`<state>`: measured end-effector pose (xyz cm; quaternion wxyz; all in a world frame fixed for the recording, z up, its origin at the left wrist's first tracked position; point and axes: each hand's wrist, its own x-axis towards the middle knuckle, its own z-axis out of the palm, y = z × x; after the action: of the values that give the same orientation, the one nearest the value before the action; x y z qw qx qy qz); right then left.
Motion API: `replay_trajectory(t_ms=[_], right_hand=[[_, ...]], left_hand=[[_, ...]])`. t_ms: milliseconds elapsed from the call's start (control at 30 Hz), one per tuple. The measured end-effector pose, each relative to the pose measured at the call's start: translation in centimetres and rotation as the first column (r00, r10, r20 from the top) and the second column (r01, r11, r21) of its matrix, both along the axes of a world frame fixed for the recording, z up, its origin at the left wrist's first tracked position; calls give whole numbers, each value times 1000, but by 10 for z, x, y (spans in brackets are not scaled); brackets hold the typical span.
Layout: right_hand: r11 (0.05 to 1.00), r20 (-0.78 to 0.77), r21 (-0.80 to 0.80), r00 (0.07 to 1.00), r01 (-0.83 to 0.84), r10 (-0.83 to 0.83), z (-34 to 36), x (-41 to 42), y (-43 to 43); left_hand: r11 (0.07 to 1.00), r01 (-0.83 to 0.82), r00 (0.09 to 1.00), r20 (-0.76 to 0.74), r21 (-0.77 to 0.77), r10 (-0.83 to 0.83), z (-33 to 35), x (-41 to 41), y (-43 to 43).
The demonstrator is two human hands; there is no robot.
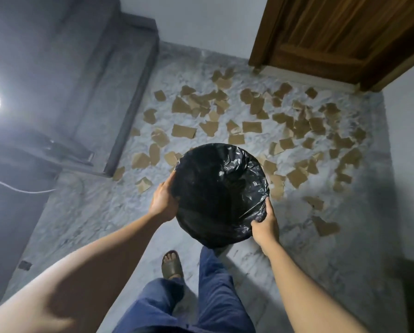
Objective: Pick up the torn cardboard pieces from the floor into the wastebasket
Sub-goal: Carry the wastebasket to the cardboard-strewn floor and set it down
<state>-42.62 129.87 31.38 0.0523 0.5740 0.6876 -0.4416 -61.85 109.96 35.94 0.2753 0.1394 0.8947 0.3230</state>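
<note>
Wastebasket (221, 188) between both gripping hands (164, 200)

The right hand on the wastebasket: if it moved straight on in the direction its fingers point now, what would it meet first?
Probably only more of the black liner: the right hand already grips the wastebasket, fingers pointing inward.

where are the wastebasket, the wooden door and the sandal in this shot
wastebasket (221, 188): head view, on the black liner inside its mouth
wooden door (340, 34): head view, on its brown panel, upper right
sandal (172, 267): head view, on the strap over the foot
</note>
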Motion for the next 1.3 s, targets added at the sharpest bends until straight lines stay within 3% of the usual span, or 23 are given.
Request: replay_trajectory(t_ms=[133, 333, 567, 867, 1100, 1233, 1300], right_hand=[[998, 13, -40, 998, -55, 55, -58, -57, 55], [988, 44, -38, 987, -151, 153, -174, -126, 126], [997, 3, 56, 999, -49, 49, -304, -192, 197], [993, -294, 120, 955, 6, 30, -503, -331, 298], [962, -424, 268, 902, 44, 77, -520, -389, 338], [971, -474, 237, 877, 41, 78, -521, -396, 341], [970, -496, 206, 868, 127, -8, -523, -392, 333]], left_hand=[[994, -93, 994, 58, -51, 96, -65, -45, 37], [981, -107, 987, 101, -159, 124, -196, -106, 87], [998, -8, 996, 89, -55, 12, -326, -190, 168], [976, 27, 998, -67, 216, -13, -510, -335, 255], [937, -5, 981, -182, 350, 73, -562, -390, 304], [886, 10, 975, -199, 463, 93, -570, -395, 307], [865, 11, 973, -203, 502, 105, -580, -391, 300]])
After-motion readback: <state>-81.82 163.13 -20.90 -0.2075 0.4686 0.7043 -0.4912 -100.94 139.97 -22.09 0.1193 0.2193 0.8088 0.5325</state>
